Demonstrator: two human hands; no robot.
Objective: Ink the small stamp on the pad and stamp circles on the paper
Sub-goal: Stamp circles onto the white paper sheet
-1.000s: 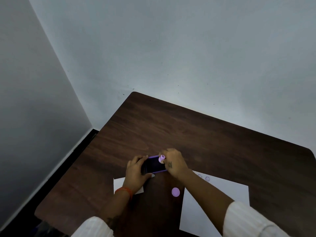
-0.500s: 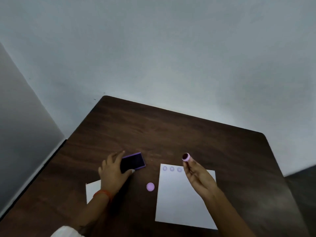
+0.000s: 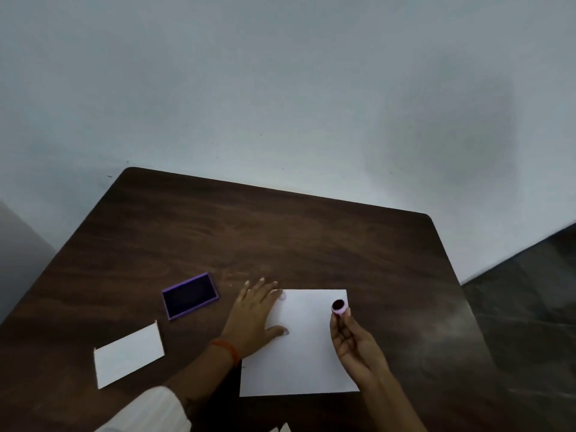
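Note:
A white sheet of paper lies on the dark wooden table. My left hand rests flat on the paper's left edge, fingers spread. My right hand hovers over the paper's right side and pinches the small pink stamp, whose dark inked face points up and away. The open purple ink pad sits alone to the left of the paper. The stamped circles do not show on the washed-out paper; a faint mark peeks out by my left fingertips.
A smaller white card lies at the front left of the table. Pale walls rise behind the table, and dark floor shows past its right edge. The pink cap seen earlier is hidden.
My left hand let go of the ink pad and moved right to lie flat on the paper. My right hand carried the inked stamp from the pad over to the paper's right side.

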